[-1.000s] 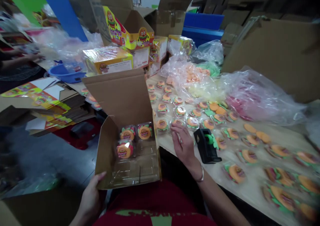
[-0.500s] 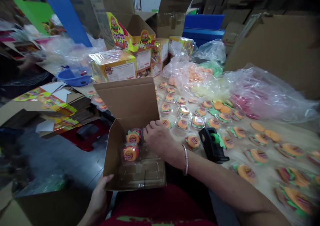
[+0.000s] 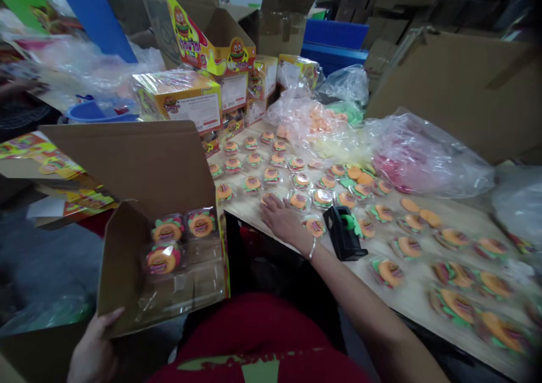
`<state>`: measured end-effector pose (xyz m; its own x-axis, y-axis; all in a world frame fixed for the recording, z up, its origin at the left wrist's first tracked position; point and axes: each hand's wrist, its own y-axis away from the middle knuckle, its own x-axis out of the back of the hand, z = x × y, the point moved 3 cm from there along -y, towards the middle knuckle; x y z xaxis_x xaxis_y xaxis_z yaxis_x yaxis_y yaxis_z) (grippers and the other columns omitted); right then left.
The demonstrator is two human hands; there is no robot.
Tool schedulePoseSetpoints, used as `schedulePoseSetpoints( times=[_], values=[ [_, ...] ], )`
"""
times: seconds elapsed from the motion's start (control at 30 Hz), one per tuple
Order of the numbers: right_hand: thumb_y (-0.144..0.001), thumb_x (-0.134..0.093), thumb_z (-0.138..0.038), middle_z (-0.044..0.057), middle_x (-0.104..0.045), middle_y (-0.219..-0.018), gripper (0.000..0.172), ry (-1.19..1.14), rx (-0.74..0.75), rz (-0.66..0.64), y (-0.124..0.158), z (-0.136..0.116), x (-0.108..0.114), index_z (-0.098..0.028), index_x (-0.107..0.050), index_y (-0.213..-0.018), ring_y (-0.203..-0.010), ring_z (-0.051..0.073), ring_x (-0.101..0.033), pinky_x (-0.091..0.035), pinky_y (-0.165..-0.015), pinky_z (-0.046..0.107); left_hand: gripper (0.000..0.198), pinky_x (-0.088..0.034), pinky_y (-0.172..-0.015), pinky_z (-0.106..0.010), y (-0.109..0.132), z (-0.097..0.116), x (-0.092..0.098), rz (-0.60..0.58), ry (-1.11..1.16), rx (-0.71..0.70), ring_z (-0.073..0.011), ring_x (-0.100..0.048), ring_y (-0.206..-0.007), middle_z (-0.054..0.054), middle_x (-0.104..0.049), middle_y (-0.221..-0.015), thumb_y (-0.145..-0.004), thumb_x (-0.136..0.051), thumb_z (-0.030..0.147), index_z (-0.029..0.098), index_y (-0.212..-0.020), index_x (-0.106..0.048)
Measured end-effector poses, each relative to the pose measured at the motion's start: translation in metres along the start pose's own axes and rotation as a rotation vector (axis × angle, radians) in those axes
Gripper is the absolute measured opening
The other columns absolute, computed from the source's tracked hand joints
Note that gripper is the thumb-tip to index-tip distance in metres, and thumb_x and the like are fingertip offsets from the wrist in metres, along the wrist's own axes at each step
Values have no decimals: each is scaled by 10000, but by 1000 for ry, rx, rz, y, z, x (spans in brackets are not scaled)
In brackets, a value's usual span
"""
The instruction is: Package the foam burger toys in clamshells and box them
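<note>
My left hand (image 3: 95, 343) grips the lower left corner of an open cardboard box (image 3: 127, 157), its lid flap standing up. Inside, three burger-shaped sweets in clear packs (image 3: 163, 260) sit in a clear tray (image 3: 207, 281) with several compartments. My right hand (image 3: 283, 218), wearing a bracelet, is at the table's near edge. Its fingers are curled over a packed burger sweet (image 3: 265, 197), mostly hidden beneath them. More packed burger sweets (image 3: 271, 174) lie around that hand. A black tape dispenser (image 3: 344, 239) with a green roll stands to its right.
Printed display boxes (image 3: 182, 98) are stacked at the back of the table (image 3: 406, 301). Clear bags of orange and pink pieces (image 3: 419, 151) lie behind the sweets. Flattened cartons (image 3: 63, 185) and a blue basin (image 3: 99, 112) are at left. A person's arm shows far left.
My right hand has left the box and moved right to the table, leaving a third packed sweet in the tray. My left hand and the box have shifted left in view.
</note>
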<state>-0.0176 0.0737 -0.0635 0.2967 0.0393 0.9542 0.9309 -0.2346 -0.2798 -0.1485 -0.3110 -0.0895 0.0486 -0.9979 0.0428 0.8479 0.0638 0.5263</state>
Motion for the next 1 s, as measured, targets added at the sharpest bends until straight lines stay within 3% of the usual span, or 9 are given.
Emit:
schedulePoseSetpoints(
  times=[0.13, 0.3, 0.4, 0.5, 0.57, 0.7, 0.8, 0.87, 1.0],
  values=[
    [-945, -474, -180, 138, -406, -1471, 334, -17, -39, -7, 4, 13, -22, -143, -547, -1268, -1365, 316, -331, -359, -1029, 519, 272, -489, -502, -230, 24, -10, -42, -132, 63, 4, -164, -587, -568, 57, -653, -598, -400, -702, 171, 214, -640, -582],
    [-942, -428, -163, 131, -644, -1030, 215, -228, -344, 583, 30, 18, 60, -116, -606, -1054, -967, 219, -589, -484, -850, 367, 338, -501, -567, -257, 27, -46, -72, -401, 47, -27, -184, -635, -622, 27, -703, -705, -540, -744, 249, 191, -860, -654],
    [-928, -459, -159, 88, -623, -889, 155, -205, -248, 785, 48, -16, 98, -135, -587, -1011, -858, 200, -583, -484, -772, 329, 494, -532, -634, -313, 26, -63, -74, -512, -14, -6, -251, -680, -743, -19, -730, -805, -618, -728, 307, 189, -1089, -640],
    [-902, -474, -114, 97, -646, -900, 156, -72, 101, 451, 38, -70, 85, -137, -615, -965, -863, 207, -593, -484, -766, 320, 577, -542, -766, -392, 25, -61, -72, -601, -92, -34, -316, -671, -919, -62, -735, -948, -665, -697, 371, 200, -1208, -602],
    [-874, -482, -68, 161, -648, -1047, 219, 108, 146, 178, 23, -94, 60, -102, -629, -1033, -976, 255, -585, -479, -815, 368, 503, -508, -885, -432, 22, -46, -70, -631, -194, -182, -332, -625, -1059, -84, -707, -1089, -736, -637, 417, 204, -1191, -619],
    [-847, -474, -23, 257, -593, -1147, 384, 323, -21, -146, -1, -106, 29, -12, -554, -1223, -971, 294, -581, -479, -743, 382, 345, -446, -984, -435, 29, 14, -75, -466, -492, -1010, -282, -565, -1155, -92, -629, -1234, -838, -575, 303, 231, -1175, -604],
    [-838, -495, -43, 230, -583, -1131, 378, 351, 7, -189, -9, -104, 31, -39, -566, -1208, -969, 287, -559, -460, -788, 387, 361, -478, -944, -347, 54, 41, -117, -667, -773, -1554, -220, -588, -1111, -107, -620, -1228, -859, -502, 112, 216, -1196, -582],
    [-827, -508, -57, 214, -580, -1110, 351, 352, 35, -183, -13, -102, 35, -52, -582, -1170, -992, 294, -535, -444, -835, 407, 411, -456, -981, -378, 62, 45, -154, -721, -1105, -1625, -255, -545, -1171, -161, -589, -1263, -847, -457, 58, 139, -1235, -566],
    [-817, -510, -65, 175, -574, -1022, 267, 302, 10, -163, -18, -96, 37, -77, -577, -1075, -932, 276, -530, -460, -789, 393, 524, -482, -880, -463, 62, 44, -205, -508, -1580, -1527, -343, -543, -1095, -232, -590, -1169, -798, -491, 63, 6, -1319, -473]
  ],
)
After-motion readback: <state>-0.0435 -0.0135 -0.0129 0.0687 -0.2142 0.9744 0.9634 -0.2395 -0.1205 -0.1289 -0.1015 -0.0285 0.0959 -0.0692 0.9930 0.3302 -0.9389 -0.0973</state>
